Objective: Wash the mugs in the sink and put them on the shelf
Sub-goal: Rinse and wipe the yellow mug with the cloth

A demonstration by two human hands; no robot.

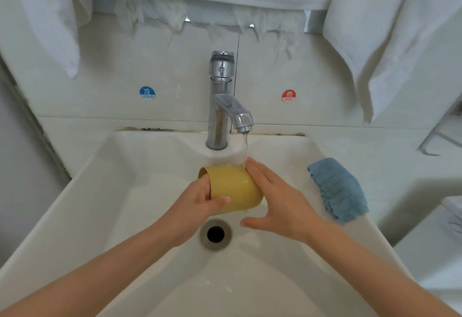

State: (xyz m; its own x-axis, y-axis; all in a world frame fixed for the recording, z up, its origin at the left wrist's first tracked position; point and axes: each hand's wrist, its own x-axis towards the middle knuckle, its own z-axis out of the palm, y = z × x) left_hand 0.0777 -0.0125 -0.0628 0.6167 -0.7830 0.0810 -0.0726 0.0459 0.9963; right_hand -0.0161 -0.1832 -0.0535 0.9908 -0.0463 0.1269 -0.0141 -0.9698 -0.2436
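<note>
room opens below the fingers (260,174) down to the drain (215,234), with the sink (95,191) walls well apart either side. left hand (197,203) pinches the rim of the yellow mug (232,186), which is sideways and wet; right hand (282,204) presses straight fingers on its base under the tap (221,101).

A person held a yellow mug (235,186) on its side under water (244,149) running from a chrome tap (222,101) above a white sink (100,204). The left hand (197,206) gripped the rim, fingers inside. The right hand (277,201) lay flat against the base. A blue cloth (337,189) rested on the sink's right edge.
</note>
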